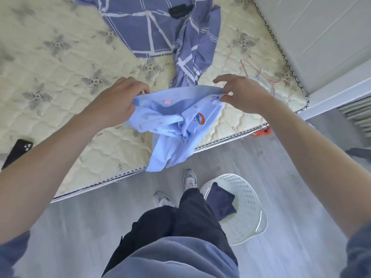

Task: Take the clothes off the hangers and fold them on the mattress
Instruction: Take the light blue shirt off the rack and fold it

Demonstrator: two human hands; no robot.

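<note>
Above the mattress's (60,109) near edge, a light blue shirt (176,125) stretches sideways, hem hanging down, fingers of left hand (118,103) and right hand (243,93) pinching its ends.

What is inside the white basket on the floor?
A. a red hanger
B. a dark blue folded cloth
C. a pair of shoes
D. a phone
B: the white basket beside the person's feet holds a dark blue folded cloth lying against its near side, and nothing else shows in it.
</note>
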